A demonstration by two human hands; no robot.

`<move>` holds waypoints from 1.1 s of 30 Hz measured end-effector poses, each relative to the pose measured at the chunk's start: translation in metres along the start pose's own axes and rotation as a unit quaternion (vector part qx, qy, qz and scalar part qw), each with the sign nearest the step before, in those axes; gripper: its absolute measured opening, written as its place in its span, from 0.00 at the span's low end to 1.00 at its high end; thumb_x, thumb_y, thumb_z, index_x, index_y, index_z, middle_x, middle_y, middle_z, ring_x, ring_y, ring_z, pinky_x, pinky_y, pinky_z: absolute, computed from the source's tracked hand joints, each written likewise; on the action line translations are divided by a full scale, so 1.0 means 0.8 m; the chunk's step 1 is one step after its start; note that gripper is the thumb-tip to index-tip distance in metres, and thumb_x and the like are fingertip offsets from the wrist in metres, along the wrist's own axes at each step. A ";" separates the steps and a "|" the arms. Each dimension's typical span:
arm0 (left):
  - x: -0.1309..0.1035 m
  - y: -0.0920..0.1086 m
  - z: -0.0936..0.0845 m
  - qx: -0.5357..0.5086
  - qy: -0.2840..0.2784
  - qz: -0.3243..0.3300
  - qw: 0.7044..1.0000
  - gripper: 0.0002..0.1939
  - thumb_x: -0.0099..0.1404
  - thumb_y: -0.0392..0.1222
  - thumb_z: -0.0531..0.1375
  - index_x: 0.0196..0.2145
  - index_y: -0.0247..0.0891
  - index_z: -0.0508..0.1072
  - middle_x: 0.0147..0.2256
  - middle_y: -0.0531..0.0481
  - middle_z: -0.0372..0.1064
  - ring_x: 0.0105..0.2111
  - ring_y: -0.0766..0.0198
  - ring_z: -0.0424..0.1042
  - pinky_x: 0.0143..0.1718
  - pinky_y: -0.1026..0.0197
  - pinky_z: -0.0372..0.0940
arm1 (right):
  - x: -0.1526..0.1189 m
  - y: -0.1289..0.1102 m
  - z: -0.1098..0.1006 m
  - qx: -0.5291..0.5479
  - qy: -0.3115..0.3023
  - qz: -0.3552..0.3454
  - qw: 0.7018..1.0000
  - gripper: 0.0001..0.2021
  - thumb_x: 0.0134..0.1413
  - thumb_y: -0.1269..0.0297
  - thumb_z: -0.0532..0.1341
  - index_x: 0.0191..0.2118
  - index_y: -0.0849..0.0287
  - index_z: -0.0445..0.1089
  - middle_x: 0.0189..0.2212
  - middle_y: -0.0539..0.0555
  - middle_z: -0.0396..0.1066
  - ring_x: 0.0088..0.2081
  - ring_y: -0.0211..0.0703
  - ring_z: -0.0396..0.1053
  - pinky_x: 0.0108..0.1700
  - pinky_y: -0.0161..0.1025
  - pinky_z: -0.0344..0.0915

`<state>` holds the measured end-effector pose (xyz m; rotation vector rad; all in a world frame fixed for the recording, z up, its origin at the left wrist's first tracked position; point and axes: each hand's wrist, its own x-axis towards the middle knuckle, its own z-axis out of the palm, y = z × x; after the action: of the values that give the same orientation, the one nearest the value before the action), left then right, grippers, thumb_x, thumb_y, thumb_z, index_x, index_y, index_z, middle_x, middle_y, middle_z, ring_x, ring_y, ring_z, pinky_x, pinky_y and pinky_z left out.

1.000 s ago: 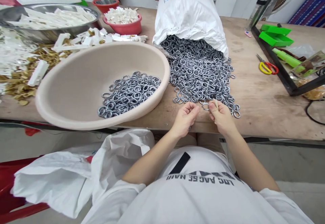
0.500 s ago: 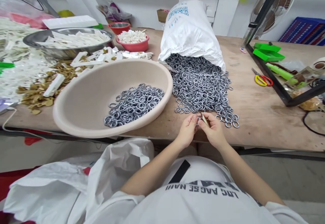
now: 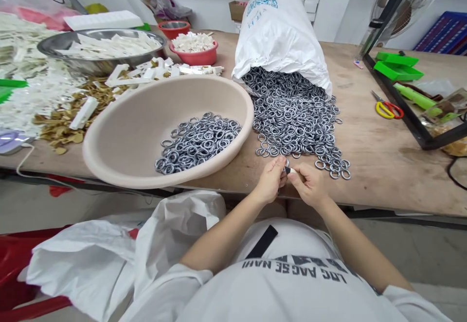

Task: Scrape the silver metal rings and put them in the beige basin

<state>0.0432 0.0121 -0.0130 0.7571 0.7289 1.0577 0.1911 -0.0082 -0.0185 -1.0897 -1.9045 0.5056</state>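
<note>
My left hand point(image 3: 270, 180) is closed at the table's front edge, its thumb and finger pinching a grey ring point(image 3: 286, 163). Close on its right, my right hand point(image 3: 309, 182) is closed on a small tool with a dark tip point(image 3: 288, 170), which touches or nearly touches the ring. Just beyond both hands lies a heap of grey rings point(image 3: 294, 122), spilling from a white sack point(image 3: 280, 35). On the left a large beige basin point(image 3: 120, 142) holds more of these rings point(image 3: 197, 142).
Red-and-yellow scissors point(image 3: 388, 110) lie right of the heap, near a black metal frame point(image 3: 401, 110) and green trays point(image 3: 397, 66). Behind the basin are a steel bowl point(image 3: 105, 62), a red bowl point(image 3: 195, 58), white strips and brown pieces point(image 3: 60, 130).
The view has shifted, so the table's contents appear slightly higher and further right. The tool between my hands has turned, and its dark tip now points left at the ring.
</note>
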 end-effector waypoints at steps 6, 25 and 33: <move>-0.001 0.000 -0.002 -0.004 -0.006 -0.004 1.000 0.25 0.61 0.62 0.62 0.28 0.39 0.58 0.19 0.64 0.44 0.15 0.78 0.40 0.14 0.73 0.39 | 0.003 -0.001 0.001 -0.007 0.004 -0.010 1.000 0.09 0.65 0.61 0.58 0.35 0.57 0.69 0.27 0.49 0.67 0.30 0.39 0.63 0.34 0.37 0.57; 0.000 0.011 -0.008 -0.058 -0.009 -0.015 0.998 0.23 0.64 0.56 0.62 0.27 0.39 0.55 0.19 0.62 0.47 0.14 0.77 0.42 0.14 0.71 0.38 | 0.007 0.013 -0.050 -0.151 0.105 0.189 0.965 0.17 0.62 0.48 0.58 0.33 0.56 0.71 0.24 0.49 0.67 0.27 0.39 0.61 0.30 0.38 0.52; 0.002 0.010 -0.004 -0.039 0.001 0.020 0.999 0.15 0.59 0.45 0.62 0.26 0.37 0.58 0.26 0.54 0.69 0.13 0.80 0.48 0.14 0.72 0.42 | -0.011 0.037 -0.066 -0.314 0.000 0.208 0.926 0.07 0.59 0.58 0.64 0.36 0.55 0.74 0.36 0.57 0.70 0.31 0.45 0.64 0.32 0.41 0.52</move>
<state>0.0374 0.0166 -0.0086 0.7060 0.6730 1.1163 0.2520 -0.0031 -0.0142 -1.9338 -1.8800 0.1034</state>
